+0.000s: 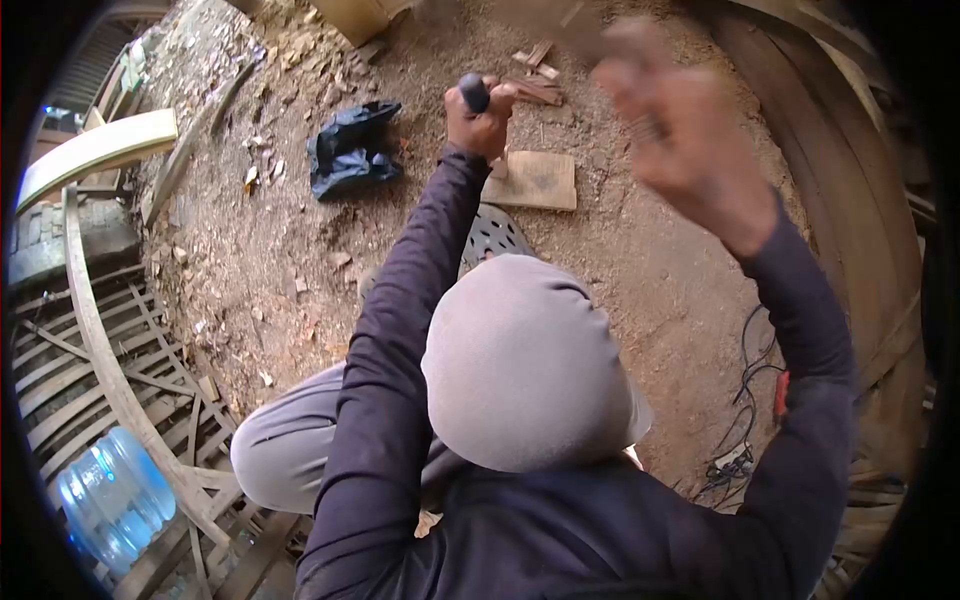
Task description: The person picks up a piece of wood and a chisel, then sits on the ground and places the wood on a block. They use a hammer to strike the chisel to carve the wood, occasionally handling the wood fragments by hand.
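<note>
My left hand point(480, 122) is closed in a fist around an upright chisel. Only the chisel's black rounded handle end point(474, 93) shows above the fingers; its blade is hidden. Just below that hand, a flat pale wood block point(535, 181) lies on the ground. Raised at the upper right, my right hand point(680, 130) is smeared by motion, with its fingers wrapped round a tool. That tool, a brown blur point(575, 22) reaching left across the top edge, looks like a wooden mallet. Reddish wood offcuts point(537, 90) lie beyond my left hand.
A crumpled black plastic bag point(352, 150) lies left of my left arm. Wood chips litter the dirt floor. Curved timbers point(95, 300) and a blue water jug point(117, 497) stand at left. Large planks point(840, 150) line the right, near a black cable point(742, 400).
</note>
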Demonstrator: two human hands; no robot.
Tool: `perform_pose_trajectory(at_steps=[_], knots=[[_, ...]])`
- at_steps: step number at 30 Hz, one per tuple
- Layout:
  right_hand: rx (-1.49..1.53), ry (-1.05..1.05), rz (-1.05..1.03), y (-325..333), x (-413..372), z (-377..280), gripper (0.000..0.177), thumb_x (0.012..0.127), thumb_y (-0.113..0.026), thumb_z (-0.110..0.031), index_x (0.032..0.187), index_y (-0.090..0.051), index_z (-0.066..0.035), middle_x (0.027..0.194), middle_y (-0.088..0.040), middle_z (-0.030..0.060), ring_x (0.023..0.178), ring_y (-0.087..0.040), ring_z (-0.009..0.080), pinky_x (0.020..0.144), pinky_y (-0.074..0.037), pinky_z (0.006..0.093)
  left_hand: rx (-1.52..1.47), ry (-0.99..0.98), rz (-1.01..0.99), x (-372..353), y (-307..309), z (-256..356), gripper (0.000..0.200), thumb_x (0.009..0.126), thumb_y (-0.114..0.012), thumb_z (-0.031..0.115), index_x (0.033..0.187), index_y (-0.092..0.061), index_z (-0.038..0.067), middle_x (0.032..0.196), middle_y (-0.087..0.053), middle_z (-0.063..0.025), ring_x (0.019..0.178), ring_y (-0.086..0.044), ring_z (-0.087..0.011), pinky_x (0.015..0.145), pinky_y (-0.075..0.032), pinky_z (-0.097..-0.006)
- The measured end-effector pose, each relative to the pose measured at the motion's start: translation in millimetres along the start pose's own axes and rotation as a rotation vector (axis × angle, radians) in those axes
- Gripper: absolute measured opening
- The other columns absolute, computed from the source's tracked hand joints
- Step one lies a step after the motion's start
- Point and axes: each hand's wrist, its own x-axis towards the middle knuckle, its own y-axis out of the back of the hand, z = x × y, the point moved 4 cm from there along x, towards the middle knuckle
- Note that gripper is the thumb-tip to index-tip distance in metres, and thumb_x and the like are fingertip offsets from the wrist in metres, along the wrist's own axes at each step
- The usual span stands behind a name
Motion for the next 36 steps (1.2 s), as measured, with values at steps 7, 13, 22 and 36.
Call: perform_pose_trajectory(at_steps=[7,13,22,36], knots=[[0.127,-0.091,-0.083,-48,-24,13,0.019,0.105,-0.051,-0.018,0.115,-0.052,-0.002,0.051,-0.049,0.0051,0.039,-0.049,0.0151,0.035,-0.035,0.0302,-0.042,-0.062,0.066,-8,0,0,0.032,0.093,-0.065,0.021,0.066,-0.056,0.006,0.056,-0.051,0.0025,0.049,-0.048,-0.0075,0.045,-0.036,-0.0259],[0.104,-0.106,0.024,-12,-9,-3,0.017,0.1,-0.051,-0.013,0.093,-0.055,0.002,0.064,-0.052,0.0096,0.05,-0.05,0.0186,0.046,-0.038,0.0366,-0.035,0.067,-0.008,-6,2,-4,0.035,0.091,-0.064,0.018,0.06,-0.052,0.006,0.055,-0.05,0.0021,0.047,-0.047,-0.0072,0.044,-0.036,-0.0255],[0.273,-0.116,0.212,-5,-5,-2,0.023,0.107,-0.048,-0.021,0.118,-0.049,-0.001,0.063,-0.054,0.0111,0.052,-0.053,0.0145,0.046,-0.036,0.0301,-0.012,0.045,-0.017,-3,3,-18,0.034,0.091,-0.064,0.018,0.061,-0.052,0.007,0.053,-0.049,0.0023,0.046,-0.047,-0.0068,0.043,-0.035,-0.0258],[0.123,-0.164,-0.002,-57,-24,32,0.024,0.105,-0.051,-0.022,0.119,-0.049,-0.003,0.056,-0.051,0.0045,0.039,-0.047,0.0163,0.039,-0.039,0.0313,0.658,-0.05,-0.395,-50,3,-53,0.022,0.086,-0.066,0.018,0.071,-0.062,0.002,0.068,-0.06,-0.0221,0.06,-0.063,-0.0308,0.059,-0.048,-0.0411]])
